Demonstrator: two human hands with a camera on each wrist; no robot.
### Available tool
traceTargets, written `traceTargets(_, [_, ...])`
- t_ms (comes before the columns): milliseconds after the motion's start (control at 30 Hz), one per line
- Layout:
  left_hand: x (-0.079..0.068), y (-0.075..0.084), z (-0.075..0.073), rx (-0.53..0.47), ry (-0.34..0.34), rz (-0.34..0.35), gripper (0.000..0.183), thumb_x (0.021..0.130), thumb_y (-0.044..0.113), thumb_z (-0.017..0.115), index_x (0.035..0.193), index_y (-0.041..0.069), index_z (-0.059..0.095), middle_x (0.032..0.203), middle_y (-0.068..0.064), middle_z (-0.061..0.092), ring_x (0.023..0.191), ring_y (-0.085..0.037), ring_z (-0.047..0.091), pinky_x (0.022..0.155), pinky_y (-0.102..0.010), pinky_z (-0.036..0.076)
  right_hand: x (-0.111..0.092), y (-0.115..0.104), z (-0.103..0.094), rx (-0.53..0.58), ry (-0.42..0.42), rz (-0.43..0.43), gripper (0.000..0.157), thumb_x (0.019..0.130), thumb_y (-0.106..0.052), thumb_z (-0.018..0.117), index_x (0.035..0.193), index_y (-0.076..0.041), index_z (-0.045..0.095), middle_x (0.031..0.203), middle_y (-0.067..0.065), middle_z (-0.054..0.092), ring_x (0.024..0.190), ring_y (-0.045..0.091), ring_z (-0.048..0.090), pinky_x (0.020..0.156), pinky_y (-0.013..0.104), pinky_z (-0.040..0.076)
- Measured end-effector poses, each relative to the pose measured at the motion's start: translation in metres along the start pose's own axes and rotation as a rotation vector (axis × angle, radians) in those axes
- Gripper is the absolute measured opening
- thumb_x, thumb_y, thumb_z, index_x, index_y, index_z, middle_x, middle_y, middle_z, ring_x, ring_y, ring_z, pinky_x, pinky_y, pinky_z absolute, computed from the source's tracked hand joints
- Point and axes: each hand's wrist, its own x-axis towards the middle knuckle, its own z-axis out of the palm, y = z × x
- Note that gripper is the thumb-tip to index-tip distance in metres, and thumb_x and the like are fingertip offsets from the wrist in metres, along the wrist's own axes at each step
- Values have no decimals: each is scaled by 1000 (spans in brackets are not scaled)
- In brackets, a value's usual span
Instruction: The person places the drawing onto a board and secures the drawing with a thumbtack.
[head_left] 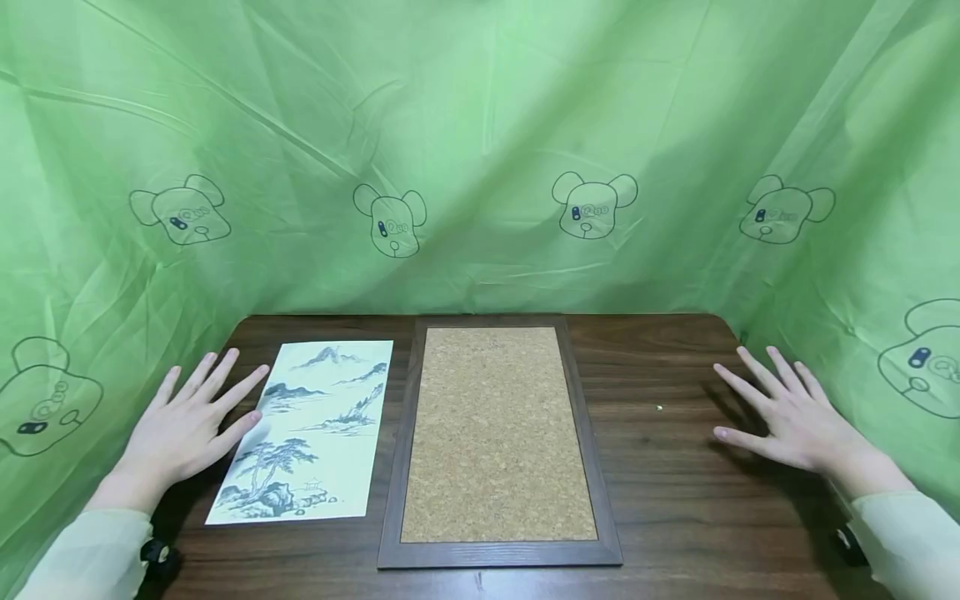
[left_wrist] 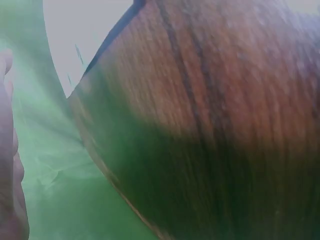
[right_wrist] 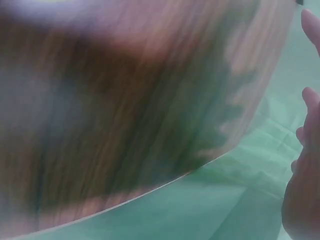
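My left hand is spread with straight fingers at the left, its thumb and forefinger over the left edge of a paper sheet. Whether they touch the sheet I cannot tell. Printed on that sheet are blue-grey mountains, trees and rocks. Beside it, in the middle of the table, lies a cork board in a dark wooden frame. On the far right my right hand hovers with fingers spread, holding nothing, its shadow on the wood below. Each wrist view catches only the edge of its hand; the left wrist view includes the sheet's corner.
The brown wooden table has rounded far corners. A tiny pale speck lies on it, right of the board. Green cloth printed with bear heads hangs behind and along both sides. Dark bands show at both wrists.
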Motion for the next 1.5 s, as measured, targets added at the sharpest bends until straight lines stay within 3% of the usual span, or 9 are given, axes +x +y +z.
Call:
traceTargets(267, [3, 5, -1, -30, 0, -22, 73, 98, 59, 52, 161, 38, 22, 170, -1, 0, 155, -27, -7, 118, -60, -14, 19, -13, -7, 65, 31, 42, 104, 82, -62, 73, 164, -30, 17, 170, 6, 1, 153, 37, -12, 117, 65, -9])
traceTargets(600, [9, 10, 2, -106, 8, -89, 71, 101, 56, 48, 162, 38, 16, 170, 1, -5, 155, -27, -10, 117, -62, -15, 44, -45, -9, 270, 62, 55, 105, 84, -52, 76, 164, -28, 12, 170, 6, -3, 154, 36, -11, 117, 63, -13])
traceTargets(833, [6, 10, 6, -263, 15, -167, 71, 103, 52, 48, 163, 39, 13, 170, -3, -2, 152, -47, 8, 116, -64, -13, 64, -79, 0, 506, 29, 52, 104, 86, -42, 79, 164, -31, 11, 170, 4, 3, 154, 35, -4, 112, 75, 0])
traceTargets(967, [6, 9, 8, -402, 44, -225, 73, 103, 49, 52, 163, 37, 12, 169, -8, 6, 147, -53, 19, 116, -68, -8, 73, -96, 9, 672, -10, 54, 102, 87, -36, 80, 163, -32, 11, 170, 1, 5, 154, 35, -1, 112, 75, 8])
traceTargets(1100, [9, 9, 7, -529, 88, -265, 72, 104, 43, 53, 163, 35, 12, 169, -6, 13, 148, -51, 19, 113, -73, -4, 82, -113, 18, 724, -38, 22, 104, 86, -38, 82, 163, -34, 12, 169, -4, 8, 154, 34, 6, 112, 73, 16])
traceTargets(1200, [14, 10, 6, -609, 97, -290, 71, 105, 41, 52, 163, 38, 11, 169, -1, 14, 147, -51, 20, 111, -76, 7, 88, -124, 22, 741, -58, -7, 103, 85, -41, 82, 162, -37, 14, 168, -6, 13, 154, 29, 13, 113, 68, 21])
traceTargets(1333, [20, 11, 4, -662, 58, -332, 73, 104, 45, 52, 162, 42, 8, 169, -4, 13, 144, -55, 24, 102, -76, 23, 96, -139, 25, 793, -112, -35, 98, 86, -45, 80, 162, -33, 19, 167, -6, 19, 152, 24, 18, 115, 63, 24])
traceTargets(1500, [25, 16, 2, -657, 22, -382, 78, 102, 50, 54, 162, 42, 6, 163, -24, 22, 135, -60, 33, 94, -76, 31, 104, -154, 32, 840, -191, -50, 98, 85, -51, 78, 162, -31, 20, 166, -9, 19, 152, 20, 20, 116, 58, 26])
